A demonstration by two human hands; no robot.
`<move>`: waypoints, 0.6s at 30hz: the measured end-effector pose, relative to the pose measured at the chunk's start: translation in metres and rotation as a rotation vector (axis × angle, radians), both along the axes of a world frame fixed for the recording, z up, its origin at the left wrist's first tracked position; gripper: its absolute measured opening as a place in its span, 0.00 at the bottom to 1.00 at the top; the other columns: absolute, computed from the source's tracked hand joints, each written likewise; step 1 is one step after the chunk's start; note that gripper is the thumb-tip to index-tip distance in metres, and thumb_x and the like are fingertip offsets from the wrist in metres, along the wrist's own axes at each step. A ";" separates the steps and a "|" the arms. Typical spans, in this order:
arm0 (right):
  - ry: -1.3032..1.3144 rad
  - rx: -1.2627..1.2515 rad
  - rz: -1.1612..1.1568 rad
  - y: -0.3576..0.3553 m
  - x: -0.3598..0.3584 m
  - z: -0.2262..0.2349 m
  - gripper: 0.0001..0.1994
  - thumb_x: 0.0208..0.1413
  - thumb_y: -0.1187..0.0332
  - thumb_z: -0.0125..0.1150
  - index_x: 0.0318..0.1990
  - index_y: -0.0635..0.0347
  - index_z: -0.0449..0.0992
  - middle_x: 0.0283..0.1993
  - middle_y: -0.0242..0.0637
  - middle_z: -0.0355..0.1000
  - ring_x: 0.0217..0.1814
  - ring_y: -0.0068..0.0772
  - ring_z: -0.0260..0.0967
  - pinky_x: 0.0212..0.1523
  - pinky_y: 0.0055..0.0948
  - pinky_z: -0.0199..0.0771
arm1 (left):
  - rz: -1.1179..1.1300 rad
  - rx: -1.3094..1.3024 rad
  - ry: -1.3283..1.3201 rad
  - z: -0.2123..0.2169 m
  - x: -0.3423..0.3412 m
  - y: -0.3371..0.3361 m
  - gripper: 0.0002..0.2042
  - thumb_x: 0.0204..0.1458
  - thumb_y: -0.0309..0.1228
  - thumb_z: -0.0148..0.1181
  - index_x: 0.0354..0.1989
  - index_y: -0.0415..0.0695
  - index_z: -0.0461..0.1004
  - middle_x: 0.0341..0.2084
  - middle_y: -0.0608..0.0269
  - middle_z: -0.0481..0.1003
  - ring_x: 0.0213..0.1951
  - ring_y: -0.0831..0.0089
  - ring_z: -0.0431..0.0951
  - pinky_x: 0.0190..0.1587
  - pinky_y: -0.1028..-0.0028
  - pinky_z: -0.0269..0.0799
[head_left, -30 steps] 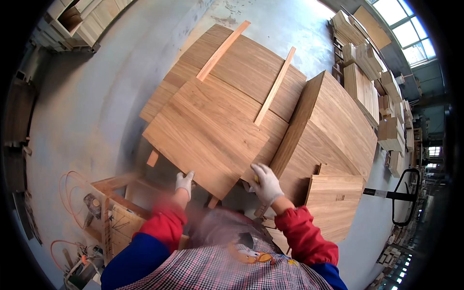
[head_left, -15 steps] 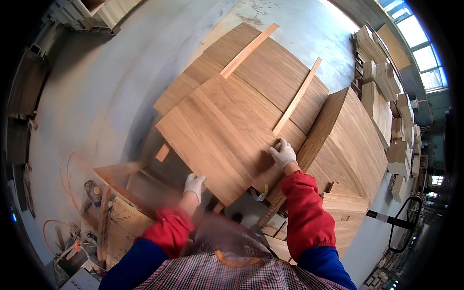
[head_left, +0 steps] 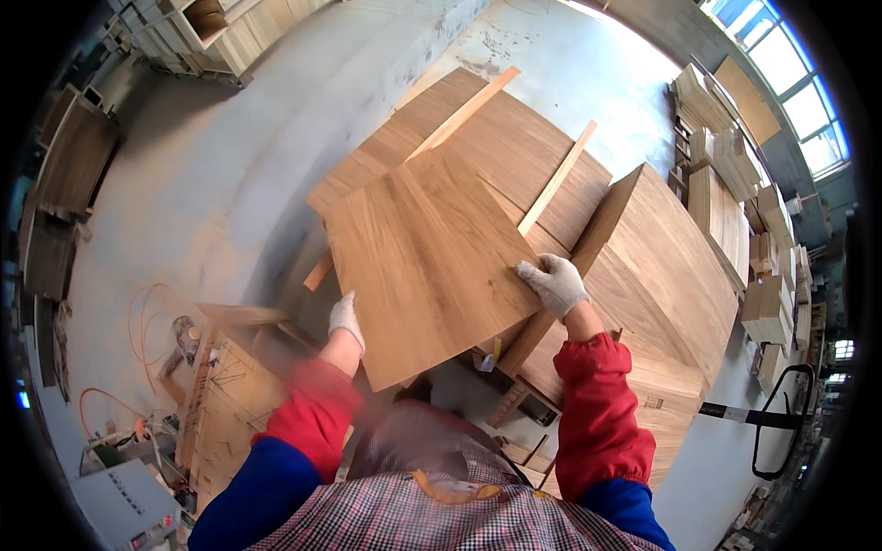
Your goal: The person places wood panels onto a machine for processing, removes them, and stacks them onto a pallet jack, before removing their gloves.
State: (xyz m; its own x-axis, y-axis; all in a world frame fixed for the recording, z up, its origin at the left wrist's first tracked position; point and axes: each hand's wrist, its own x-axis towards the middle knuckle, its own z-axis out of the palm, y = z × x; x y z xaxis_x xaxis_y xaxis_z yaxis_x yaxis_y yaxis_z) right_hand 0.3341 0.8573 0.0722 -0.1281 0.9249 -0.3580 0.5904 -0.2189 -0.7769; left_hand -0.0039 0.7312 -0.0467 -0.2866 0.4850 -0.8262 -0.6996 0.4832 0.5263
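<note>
A square wooden panel (head_left: 432,266) is held tilted in front of me, over a larger stack of brown boards (head_left: 533,133). My left hand (head_left: 346,323), in a white glove, grips the panel's left edge near its close corner. On the opposite edge, my right hand (head_left: 556,283), gloved too, is closed with thumb on top; its other fingertips are partly hidden. Two light wooden strips lie across the stack, a left strip (head_left: 467,110) running under the panel and a right strip (head_left: 559,174) ending just beyond it.
Another pile of boards (head_left: 666,266) stands close on my right. At lower left are a wooden stand (head_left: 243,404), an orange hose (head_left: 96,393) and a grey box (head_left: 124,500). Stacked timber (head_left: 721,207) lines the right side, with a black metal handle (head_left: 781,418) nearer.
The panel has turned clockwise and come a little towards me. My left hand has moved up and left with its edge; my right hand has shifted slightly right.
</note>
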 end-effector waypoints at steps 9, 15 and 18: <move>-0.170 0.891 0.298 -0.173 0.034 0.209 0.12 0.39 0.64 0.69 0.32 0.56 0.77 0.21 0.35 0.63 0.24 0.39 0.62 0.27 0.34 0.63 | -0.093 0.328 -0.243 0.114 0.083 -0.043 0.35 0.58 0.61 0.36 0.68 0.53 0.48 0.68 0.62 0.48 0.68 0.64 0.47 0.62 0.50 0.51; -0.462 1.394 0.824 -0.277 0.087 0.210 0.14 0.33 0.68 0.66 0.33 0.46 0.77 0.25 0.21 0.61 0.25 0.23 0.58 0.25 0.26 0.55 | -0.030 0.471 -0.241 0.137 0.073 -0.102 0.32 0.57 0.57 0.38 0.65 0.52 0.52 0.65 0.61 0.52 0.65 0.64 0.51 0.61 0.52 0.53; -0.418 1.359 0.864 -0.300 0.093 0.196 0.12 0.33 0.70 0.65 0.31 0.47 0.75 0.27 0.21 0.64 0.27 0.24 0.60 0.27 0.27 0.57 | 0.023 0.469 -0.194 0.137 0.059 -0.162 0.30 0.57 0.56 0.39 0.64 0.51 0.53 0.63 0.61 0.53 0.64 0.63 0.53 0.60 0.53 0.54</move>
State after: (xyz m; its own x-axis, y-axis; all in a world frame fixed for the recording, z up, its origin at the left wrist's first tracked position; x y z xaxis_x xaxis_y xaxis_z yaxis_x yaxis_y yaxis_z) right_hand 0.4270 0.5574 0.2686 -0.8434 0.2826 0.4570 0.3723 0.9206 0.1176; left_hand 0.0548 0.5694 0.0899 -0.1646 0.8120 -0.5599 -0.8138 0.2089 0.5423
